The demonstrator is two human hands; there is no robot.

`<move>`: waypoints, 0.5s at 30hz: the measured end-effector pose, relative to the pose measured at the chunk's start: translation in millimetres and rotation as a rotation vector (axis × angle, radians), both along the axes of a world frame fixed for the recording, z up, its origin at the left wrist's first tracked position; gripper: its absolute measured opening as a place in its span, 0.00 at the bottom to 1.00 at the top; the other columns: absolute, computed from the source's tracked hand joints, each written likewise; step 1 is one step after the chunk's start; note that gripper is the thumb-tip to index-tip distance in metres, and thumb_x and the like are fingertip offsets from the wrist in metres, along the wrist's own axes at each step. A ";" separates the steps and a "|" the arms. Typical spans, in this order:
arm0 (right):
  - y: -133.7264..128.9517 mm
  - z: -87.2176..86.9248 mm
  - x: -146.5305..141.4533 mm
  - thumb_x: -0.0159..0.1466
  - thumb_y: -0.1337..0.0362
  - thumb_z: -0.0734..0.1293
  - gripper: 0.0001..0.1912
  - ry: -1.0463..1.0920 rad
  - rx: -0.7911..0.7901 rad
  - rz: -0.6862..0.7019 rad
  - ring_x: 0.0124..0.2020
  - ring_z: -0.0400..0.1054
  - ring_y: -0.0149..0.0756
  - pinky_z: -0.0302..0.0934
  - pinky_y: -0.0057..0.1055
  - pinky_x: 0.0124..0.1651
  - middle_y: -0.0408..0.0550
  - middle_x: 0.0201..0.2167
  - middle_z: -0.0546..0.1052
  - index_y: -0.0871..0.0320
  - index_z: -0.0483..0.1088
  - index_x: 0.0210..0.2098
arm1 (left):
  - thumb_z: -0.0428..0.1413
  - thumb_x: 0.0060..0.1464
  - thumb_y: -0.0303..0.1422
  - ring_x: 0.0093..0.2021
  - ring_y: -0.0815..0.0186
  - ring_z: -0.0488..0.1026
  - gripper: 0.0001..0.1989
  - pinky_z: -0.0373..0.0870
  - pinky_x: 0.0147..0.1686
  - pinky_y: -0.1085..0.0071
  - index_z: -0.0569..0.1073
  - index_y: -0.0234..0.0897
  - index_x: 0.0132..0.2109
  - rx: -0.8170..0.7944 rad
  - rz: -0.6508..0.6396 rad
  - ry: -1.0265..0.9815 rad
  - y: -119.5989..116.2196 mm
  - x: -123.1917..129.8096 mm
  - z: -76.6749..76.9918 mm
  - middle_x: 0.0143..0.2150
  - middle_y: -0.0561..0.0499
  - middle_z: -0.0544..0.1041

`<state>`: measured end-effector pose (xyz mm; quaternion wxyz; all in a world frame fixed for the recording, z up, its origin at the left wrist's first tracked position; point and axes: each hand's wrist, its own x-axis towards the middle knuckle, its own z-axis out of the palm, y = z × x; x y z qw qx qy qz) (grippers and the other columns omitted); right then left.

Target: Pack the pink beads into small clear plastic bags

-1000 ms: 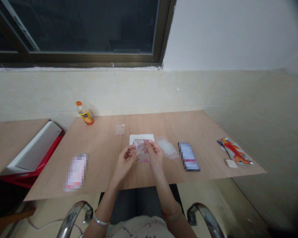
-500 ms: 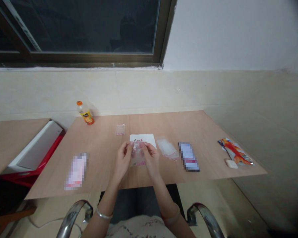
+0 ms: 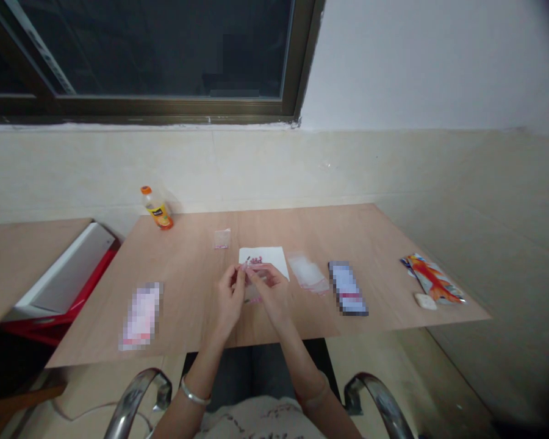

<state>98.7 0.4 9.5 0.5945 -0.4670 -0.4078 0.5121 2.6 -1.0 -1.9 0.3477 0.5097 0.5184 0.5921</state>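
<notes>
Between my hands is a small clear plastic bag [image 3: 255, 292] with pink bits near its lower edge. My left hand [image 3: 231, 296] pinches the bag's upper left corner. The fingers of my right hand [image 3: 273, 292] are closed on its top edge, with the fingertips close to those of my left hand. Behind the bag lies a white sheet of paper [image 3: 274, 256], with small dark pink pieces [image 3: 255, 260] on it. To the right of the paper is a stack of clear bags [image 3: 307, 273]. Another small clear bag [image 3: 222, 239] lies farther back, left of the paper.
An orange-capped bottle [image 3: 158, 210] stands at the table's back left. A blurred pinkish item [image 3: 141, 317] lies front left. On the right are a phone [image 3: 348, 288], a goldfish-patterned packet [image 3: 434, 280] and a small white case [image 3: 425, 301]. The table [image 3: 187, 317] meets a tiled wall.
My right hand's fingertips have moved left along the bag's top edge, toward my left hand. The top of the bag has tilted, and more of the pink pieces on the paper show.
</notes>
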 end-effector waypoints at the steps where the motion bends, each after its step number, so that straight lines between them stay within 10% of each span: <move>1: 0.2 0.2 -0.7 0.51 0.51 0.71 0.18 -0.008 -0.017 0.005 0.30 0.70 0.36 0.64 0.27 0.22 0.48 0.33 0.77 0.59 0.74 0.33 | 0.50 0.57 0.44 0.29 0.69 0.70 0.16 0.66 0.30 0.76 0.71 0.36 0.34 -0.005 -0.013 0.003 -0.1 -0.6 -0.9 0.27 0.53 0.72; 8: 11.3 -7.2 1.1 0.59 0.55 0.66 0.13 -0.112 0.201 0.020 0.38 0.70 0.37 0.63 0.35 0.46 0.48 0.34 0.78 0.57 0.76 0.31 | 0.52 0.55 0.44 0.30 0.67 0.72 0.15 0.68 0.29 0.75 0.74 0.36 0.34 -0.038 0.000 0.027 5.9 -11.3 -1.9 0.28 0.51 0.76; 15: 39.0 -42.0 -20.5 0.64 0.51 0.56 0.21 -0.157 0.081 -0.020 0.27 0.66 0.33 0.59 0.28 0.33 0.44 0.24 0.74 0.59 0.73 0.31 | 0.49 0.57 0.45 0.21 0.70 0.65 0.18 0.60 0.22 0.77 0.72 0.35 0.31 -0.103 0.080 0.098 30.0 -21.0 -24.2 0.22 0.55 0.70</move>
